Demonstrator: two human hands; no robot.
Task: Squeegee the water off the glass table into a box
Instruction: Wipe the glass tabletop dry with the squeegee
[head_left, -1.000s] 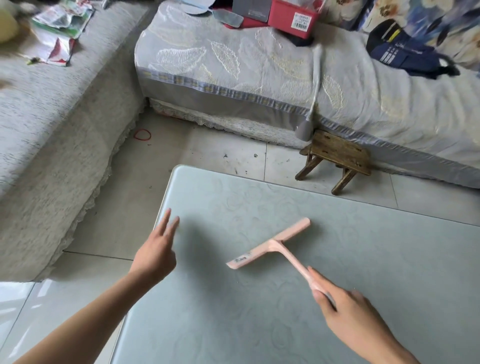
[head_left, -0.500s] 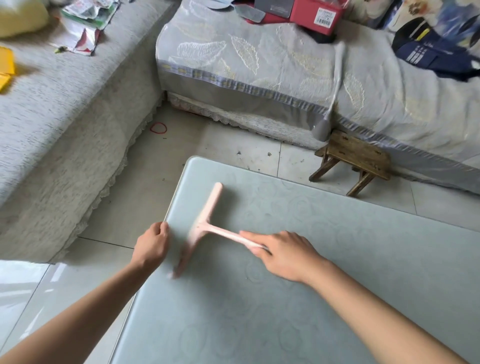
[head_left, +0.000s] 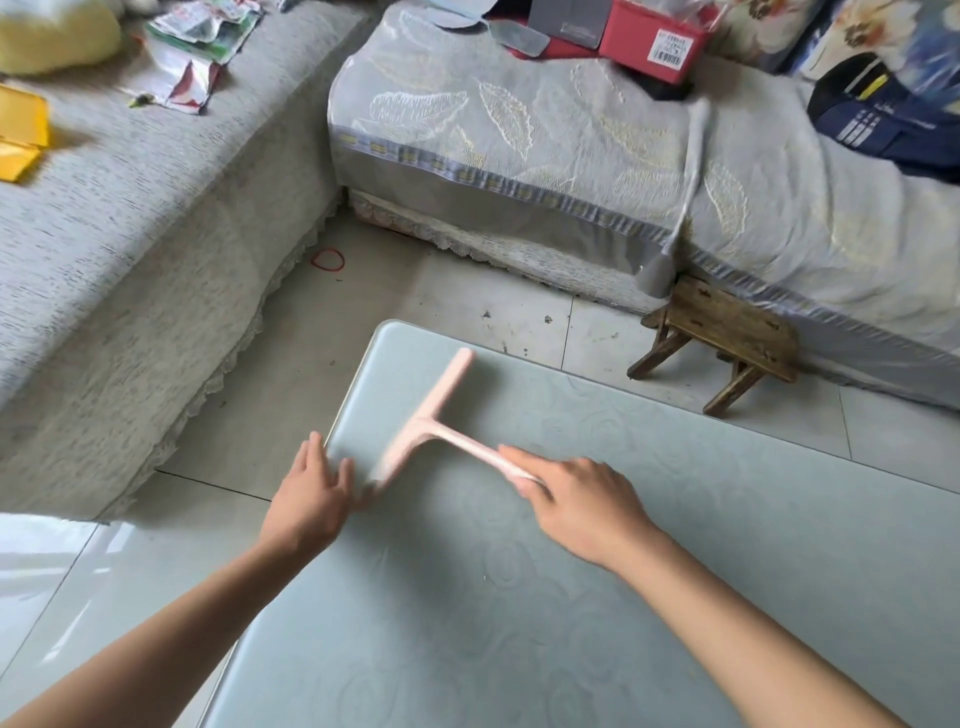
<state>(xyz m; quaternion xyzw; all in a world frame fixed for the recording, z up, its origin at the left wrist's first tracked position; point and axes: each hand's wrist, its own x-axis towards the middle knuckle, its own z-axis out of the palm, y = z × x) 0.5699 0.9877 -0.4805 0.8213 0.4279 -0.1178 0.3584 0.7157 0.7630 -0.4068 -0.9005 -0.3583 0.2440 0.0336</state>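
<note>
The pink squeegee (head_left: 426, 418) lies on the glass table (head_left: 571, 597) near its far left corner. Its blade's long axis runs diagonally, the far end pointing up toward the corner and the near end, blurred, coming down toward the table's left edge. The handle leaves the blade's middle and points back to the right and slightly nearer.

The right hand (head_left: 582, 499) grips the end of that handle, fingers curled round it, knuckles up. The left hand (head_left: 311, 493) sits at the table's left edge just beside the blade's near end, fingers straight and loosely together, holding nothing; whether they touch the blade I cannot tell.

Beyond the table stands a small wooden stool (head_left: 727, 332) against a grey-covered sofa (head_left: 519, 140), and a red rubber band (head_left: 328, 260) lies on the tiled floor.
</note>
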